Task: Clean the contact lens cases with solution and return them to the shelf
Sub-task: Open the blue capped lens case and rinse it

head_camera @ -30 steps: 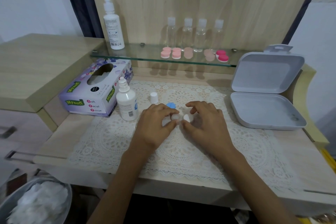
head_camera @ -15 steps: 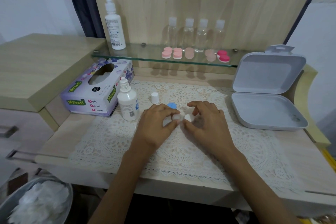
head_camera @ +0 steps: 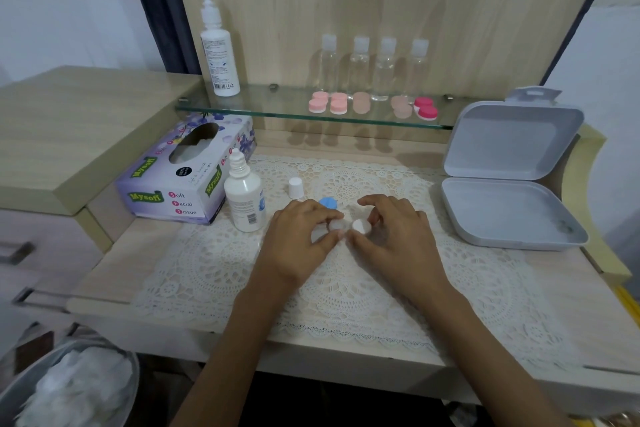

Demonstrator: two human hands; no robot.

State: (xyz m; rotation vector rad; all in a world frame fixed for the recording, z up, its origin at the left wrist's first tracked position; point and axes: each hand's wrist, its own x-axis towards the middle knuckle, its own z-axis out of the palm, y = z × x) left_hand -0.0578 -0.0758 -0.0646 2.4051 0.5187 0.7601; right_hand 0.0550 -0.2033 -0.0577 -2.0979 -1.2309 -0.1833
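Head view: left hand (head_camera: 298,239) and right hand (head_camera: 398,236) both pinch the white lens case (head_camera: 348,226) on the mat (head_camera: 207,270), blue lid (head_camera: 328,202) just behind. Looks like cap twisting, mid-clean. Next, probably: solution bottle (head_camera: 244,199), already uncapped, then shelf (head_camera: 270,104).

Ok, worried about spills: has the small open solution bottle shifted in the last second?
No. The solution bottle still stands upright beside the tissue box, same spot.
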